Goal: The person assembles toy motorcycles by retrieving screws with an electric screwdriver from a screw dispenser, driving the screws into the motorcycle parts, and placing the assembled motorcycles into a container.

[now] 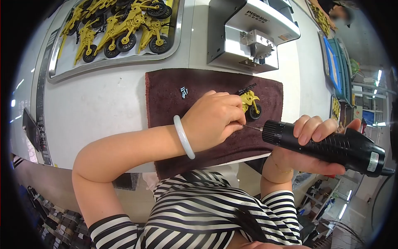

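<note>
My right hand (315, 143) is wrapped round a black electric screwdriver (323, 145), whose thin bit points left. At the tip of that bit are the pinched fingertips of my left hand (219, 118); anything between them is too small to make out. A yellow toy motorcycle (248, 99) with black wheels lies just beyond my left fingers, its rear part hidden behind them. Beneath both is a dark maroon cloth (166, 108). Several small silvery screws (184, 92) lie on the cloth, left of my left hand.
A metal tray (112, 64) holding several yellow toy motorcycles stands at the back left. Behind the cloth is a silver machine (248, 37). A blue tray (331, 66) and another person (340, 15) are at the far right. The white table (95, 108) extends leftward.
</note>
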Action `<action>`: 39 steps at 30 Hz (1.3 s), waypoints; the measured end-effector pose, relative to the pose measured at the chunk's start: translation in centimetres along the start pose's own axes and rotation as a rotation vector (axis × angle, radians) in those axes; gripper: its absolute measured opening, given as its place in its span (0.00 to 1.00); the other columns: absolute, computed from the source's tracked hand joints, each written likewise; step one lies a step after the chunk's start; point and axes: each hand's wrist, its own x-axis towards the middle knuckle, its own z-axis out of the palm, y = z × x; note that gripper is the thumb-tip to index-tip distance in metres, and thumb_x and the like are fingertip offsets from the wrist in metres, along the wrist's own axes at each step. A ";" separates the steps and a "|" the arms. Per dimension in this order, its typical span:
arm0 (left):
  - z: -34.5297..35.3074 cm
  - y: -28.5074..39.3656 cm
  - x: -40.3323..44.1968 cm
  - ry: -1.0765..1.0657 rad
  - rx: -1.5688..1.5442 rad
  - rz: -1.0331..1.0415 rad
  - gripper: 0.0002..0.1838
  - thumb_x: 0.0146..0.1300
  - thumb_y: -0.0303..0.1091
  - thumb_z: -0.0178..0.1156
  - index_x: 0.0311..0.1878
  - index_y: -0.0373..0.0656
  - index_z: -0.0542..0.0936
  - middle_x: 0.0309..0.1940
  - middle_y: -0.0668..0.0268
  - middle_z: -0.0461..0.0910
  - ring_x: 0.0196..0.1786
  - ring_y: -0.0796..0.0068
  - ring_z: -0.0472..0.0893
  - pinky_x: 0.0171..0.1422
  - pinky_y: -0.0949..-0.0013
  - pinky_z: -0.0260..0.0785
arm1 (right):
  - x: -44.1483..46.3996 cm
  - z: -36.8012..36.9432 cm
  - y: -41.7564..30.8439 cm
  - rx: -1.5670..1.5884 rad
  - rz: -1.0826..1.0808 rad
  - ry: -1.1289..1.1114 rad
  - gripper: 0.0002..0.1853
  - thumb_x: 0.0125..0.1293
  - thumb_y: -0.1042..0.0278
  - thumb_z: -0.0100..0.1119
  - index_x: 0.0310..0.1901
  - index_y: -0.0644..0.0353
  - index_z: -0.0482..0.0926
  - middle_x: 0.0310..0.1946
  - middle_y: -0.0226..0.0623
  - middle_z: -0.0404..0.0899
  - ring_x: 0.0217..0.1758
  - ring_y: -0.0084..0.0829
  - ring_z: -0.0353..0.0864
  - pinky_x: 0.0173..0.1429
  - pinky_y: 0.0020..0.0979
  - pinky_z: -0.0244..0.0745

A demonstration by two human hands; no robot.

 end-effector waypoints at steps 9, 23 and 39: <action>-0.7 0.7 0.2 -0.014 0.173 -0.096 0.22 0.40 0.33 0.68 0.43 0.46 0.76 0.41 0.66 0.71 0.44 0.67 0.70 0.46 0.65 0.60 | -0.4 0.4 0.8 0.015 0.043 -0.078 0.51 0.51 0.26 0.44 0.67 0.47 0.35 0.23 0.37 0.69 0.17 0.32 0.72 0.22 0.33 0.71; 0.3 -1.3 -0.5 -0.054 0.444 -0.089 0.24 0.38 0.34 0.69 0.44 0.47 0.76 0.39 0.69 0.72 0.46 0.70 0.70 0.47 0.65 0.59 | -1.5 0.7 3.5 0.013 0.180 -0.272 0.55 0.45 0.28 0.48 0.64 0.49 0.30 0.29 0.44 0.72 0.22 0.36 0.74 0.30 0.38 0.74; 1.0 -2.3 -0.4 -0.034 0.453 -0.023 0.25 0.35 0.28 0.66 0.43 0.43 0.75 0.35 0.66 0.68 0.40 0.68 0.68 0.43 0.69 0.64 | -1.3 0.0 3.6 0.048 0.368 -0.367 0.20 0.64 0.50 0.39 0.40 0.62 0.66 0.25 0.48 0.74 0.26 0.43 0.74 0.38 0.40 0.70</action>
